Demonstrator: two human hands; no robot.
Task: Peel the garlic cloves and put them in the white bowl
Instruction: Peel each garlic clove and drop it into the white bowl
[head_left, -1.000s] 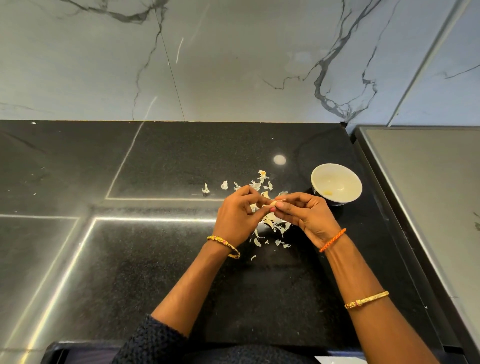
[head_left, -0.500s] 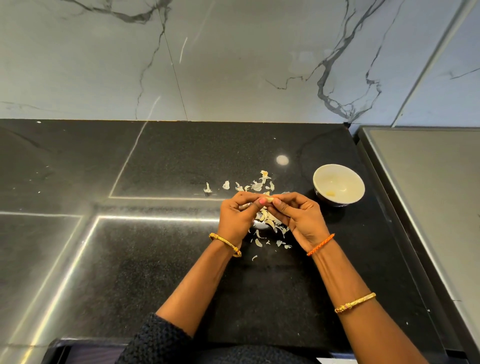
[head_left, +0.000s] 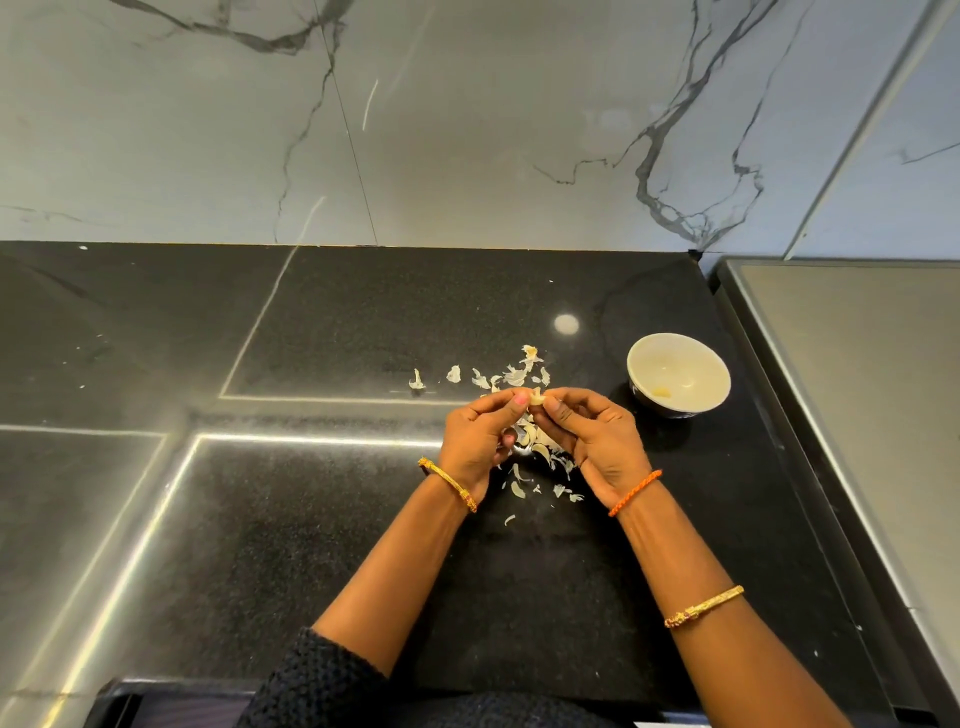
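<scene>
A small pale garlic clove (head_left: 536, 399) is pinched between the fingertips of both hands above the black counter. My left hand (head_left: 480, 439) grips it from the left, my right hand (head_left: 592, 441) from the right. Loose garlic skins (head_left: 540, 449) lie scattered under and behind the hands. The white bowl (head_left: 678, 375) stands on the counter to the right of my right hand, with a yellowish peeled piece (head_left: 661, 391) at its bottom.
The black stone counter (head_left: 363, 519) runs back to a marble wall (head_left: 467, 130). A grey raised surface (head_left: 857, 389) borders the counter on the right, close behind the bowl. A few stray skins (head_left: 416, 381) lie left of the pile.
Both hands have stayed together on the clove, shifting slightly away from me. The fingers have turned a little on the clove, and more of it shows between the fingertips.
</scene>
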